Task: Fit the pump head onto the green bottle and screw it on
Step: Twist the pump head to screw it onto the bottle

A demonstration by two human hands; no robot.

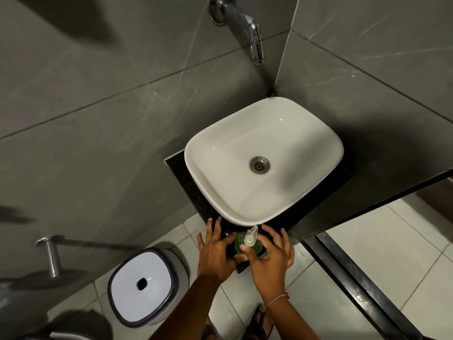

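Note:
The green bottle (239,244) stands upright on the black counter (318,209), at its front edge below the basin. A clear pump head (250,238) sits on its top, nozzle pointing up toward the basin. My left hand (215,253) wraps the bottle's left side, thumb and fingers against it. My right hand (269,256) comes in from the right, thumb touching the base of the pump head and the other fingers spread beyond the bottle. Whether the pump collar is threaded on is hidden.
A white basin (210,153) with a metal drain (259,164) sits on the counter, a chrome tap (255,35) on the grey wall above. A white-lidded bin (142,285) stands on the floor at left, beside a metal wall holder (50,253). My sandalled feet show below.

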